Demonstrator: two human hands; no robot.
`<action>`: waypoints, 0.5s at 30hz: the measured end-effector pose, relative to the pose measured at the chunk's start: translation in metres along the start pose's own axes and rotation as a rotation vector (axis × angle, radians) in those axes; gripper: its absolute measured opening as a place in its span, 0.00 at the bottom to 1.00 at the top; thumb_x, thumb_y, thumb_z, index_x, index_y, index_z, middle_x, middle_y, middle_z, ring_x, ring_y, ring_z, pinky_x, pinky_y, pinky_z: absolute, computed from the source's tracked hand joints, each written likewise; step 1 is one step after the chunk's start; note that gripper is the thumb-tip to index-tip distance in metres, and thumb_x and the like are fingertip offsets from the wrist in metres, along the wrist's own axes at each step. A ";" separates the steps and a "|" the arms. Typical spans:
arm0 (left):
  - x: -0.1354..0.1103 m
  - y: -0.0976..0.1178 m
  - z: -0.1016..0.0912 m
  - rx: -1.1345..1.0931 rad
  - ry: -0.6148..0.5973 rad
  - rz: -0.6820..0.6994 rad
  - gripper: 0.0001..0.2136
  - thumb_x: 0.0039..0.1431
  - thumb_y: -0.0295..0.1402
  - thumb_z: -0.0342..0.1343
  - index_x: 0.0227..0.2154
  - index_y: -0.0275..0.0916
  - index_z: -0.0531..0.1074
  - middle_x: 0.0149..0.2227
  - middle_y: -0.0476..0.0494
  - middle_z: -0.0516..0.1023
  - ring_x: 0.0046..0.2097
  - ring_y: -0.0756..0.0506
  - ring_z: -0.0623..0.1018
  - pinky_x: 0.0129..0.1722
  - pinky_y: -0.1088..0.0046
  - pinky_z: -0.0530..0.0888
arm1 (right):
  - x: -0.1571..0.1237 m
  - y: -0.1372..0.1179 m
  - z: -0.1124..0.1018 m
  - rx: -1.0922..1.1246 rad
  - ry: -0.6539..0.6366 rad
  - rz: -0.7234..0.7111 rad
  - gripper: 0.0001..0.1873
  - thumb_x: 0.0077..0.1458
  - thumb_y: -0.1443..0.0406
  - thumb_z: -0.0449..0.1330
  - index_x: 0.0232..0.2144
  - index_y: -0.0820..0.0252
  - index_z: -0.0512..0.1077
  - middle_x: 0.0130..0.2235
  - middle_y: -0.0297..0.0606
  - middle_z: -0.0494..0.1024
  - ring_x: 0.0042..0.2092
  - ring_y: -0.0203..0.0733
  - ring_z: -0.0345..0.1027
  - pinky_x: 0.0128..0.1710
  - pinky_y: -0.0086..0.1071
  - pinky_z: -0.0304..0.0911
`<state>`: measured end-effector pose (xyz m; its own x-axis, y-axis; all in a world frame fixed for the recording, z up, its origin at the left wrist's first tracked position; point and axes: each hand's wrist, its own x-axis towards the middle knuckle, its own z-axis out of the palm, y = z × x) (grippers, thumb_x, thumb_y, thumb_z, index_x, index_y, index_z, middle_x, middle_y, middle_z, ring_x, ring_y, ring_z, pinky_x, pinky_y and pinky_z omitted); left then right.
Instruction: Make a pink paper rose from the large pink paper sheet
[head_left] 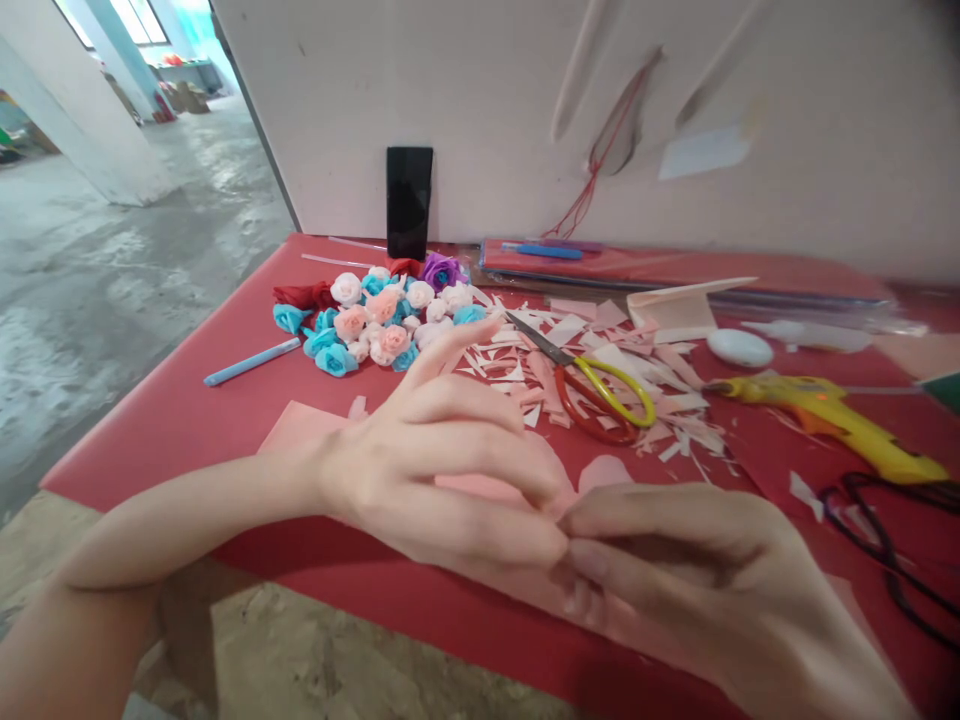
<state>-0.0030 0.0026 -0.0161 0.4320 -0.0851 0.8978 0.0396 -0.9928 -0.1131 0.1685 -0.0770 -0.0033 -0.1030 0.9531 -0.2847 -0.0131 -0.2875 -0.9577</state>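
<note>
My left hand (pixel 442 460) reaches in from the left, index finger raised and the other fingers stretched toward my right hand. Its fingertips meet those of my right hand (pixel 697 570), which is closed in a pinch. A rounded pink paper petal (pixel 604 472) shows just above the pinched fingers; what lies right between the fingertips is mostly hidden. Under and around my hands are larger sheets of pink paper (pixel 300 432). Just beyond them, scissors (pixel 600 390) with one yellow and one red handle loop lie open on pink and white paper scraps (pixel 510 368).
Several paper roses (pixel 382 325) sit at the back left, with a phone (pixel 409 203) leaning behind them. A blue pen (pixel 251 361) lies left. At right are a yellow glue gun (pixel 832 410), its black cord (pixel 885 550) and a white oval object (pixel 740 347). The red table (pixel 172 400) meets a white panel.
</note>
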 end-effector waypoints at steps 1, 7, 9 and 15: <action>-0.002 0.000 -0.001 0.023 -0.014 0.032 0.03 0.46 0.32 0.60 0.23 0.45 0.71 0.28 0.59 0.73 0.33 0.54 0.71 0.53 0.70 0.72 | 0.000 0.000 -0.001 0.012 -0.016 0.018 0.03 0.32 0.64 0.69 0.14 0.52 0.77 0.14 0.33 0.73 0.16 0.33 0.62 0.15 0.22 0.63; -0.012 0.010 0.002 0.139 0.014 -0.064 0.04 0.50 0.29 0.58 0.25 0.48 0.71 0.33 0.63 0.76 0.36 0.55 0.73 0.49 0.73 0.75 | 0.004 0.002 -0.005 0.159 -0.140 0.174 0.03 0.33 0.67 0.68 0.14 0.56 0.77 0.14 0.33 0.73 0.16 0.29 0.64 0.17 0.17 0.60; -0.010 0.012 0.002 0.142 0.048 -0.126 0.05 0.52 0.29 0.56 0.26 0.47 0.71 0.31 0.63 0.76 0.35 0.55 0.73 0.46 0.75 0.75 | 0.004 0.003 -0.006 0.183 -0.151 0.189 0.03 0.33 0.66 0.68 0.14 0.56 0.77 0.15 0.33 0.75 0.16 0.28 0.64 0.17 0.17 0.60; 0.008 0.001 -0.013 0.100 -0.171 -0.005 0.04 0.55 0.30 0.54 0.28 0.43 0.73 0.24 0.60 0.75 0.31 0.55 0.73 0.46 0.76 0.74 | 0.005 0.003 -0.004 0.211 -0.112 0.189 0.03 0.32 0.65 0.69 0.15 0.54 0.77 0.16 0.32 0.76 0.16 0.28 0.65 0.18 0.17 0.62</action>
<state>-0.0111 -0.0001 -0.0039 0.5779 -0.0562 0.8142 0.1277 -0.9791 -0.1582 0.1721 -0.0730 -0.0081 -0.2322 0.8677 -0.4394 -0.1882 -0.4833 -0.8550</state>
